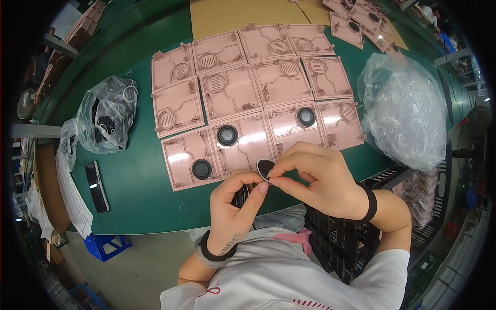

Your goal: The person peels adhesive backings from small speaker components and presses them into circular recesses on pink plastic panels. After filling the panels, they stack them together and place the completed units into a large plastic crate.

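Note:
A black round disc with a pale ring round its edge is held up between both my hands. My left hand pinches its lower left edge between thumb and forefinger. Dark round pieces, partly hidden, are tucked in the same palm. The right edge of the disc is pinched by the fingertips of my right hand. Beyond them lie pink plastic panels in rows, with slotted round grilles. Black round inserts sit in three front-row panels: left, middle and right.
A clear bag of thin pale rings stands at right. At left are a bag of black parts and a phone on the green table. More pink panels pile on cardboard at the back.

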The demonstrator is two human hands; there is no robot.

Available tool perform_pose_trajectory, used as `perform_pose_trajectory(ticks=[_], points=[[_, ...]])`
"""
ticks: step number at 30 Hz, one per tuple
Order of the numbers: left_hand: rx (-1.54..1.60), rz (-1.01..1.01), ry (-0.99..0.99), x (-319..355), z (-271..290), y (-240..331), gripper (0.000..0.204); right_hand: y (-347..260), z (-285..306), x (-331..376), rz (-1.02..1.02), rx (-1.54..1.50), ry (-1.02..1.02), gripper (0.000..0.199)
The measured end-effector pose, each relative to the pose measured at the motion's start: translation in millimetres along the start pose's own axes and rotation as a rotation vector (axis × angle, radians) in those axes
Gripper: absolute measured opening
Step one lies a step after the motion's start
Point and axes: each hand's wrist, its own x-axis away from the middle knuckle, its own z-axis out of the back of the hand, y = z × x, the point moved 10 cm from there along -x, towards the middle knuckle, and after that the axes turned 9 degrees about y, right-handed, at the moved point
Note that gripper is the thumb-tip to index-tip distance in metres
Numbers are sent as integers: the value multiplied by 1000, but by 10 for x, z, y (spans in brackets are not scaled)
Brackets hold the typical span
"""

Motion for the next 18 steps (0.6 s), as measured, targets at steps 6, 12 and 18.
perform_pose_trajectory(ticks=[6, 12, 18], points=[[27, 43, -3, 7, -3, -27, 9, -17, -15, -2, 25, 23, -21, 15], [36, 32, -6, 1, 4, -65, 6, -40, -41, 23, 91, 13, 3, 15], [103, 42, 38, 0, 23, -99, 6, -103, -50, 53, 187, 77, 40, 17]])
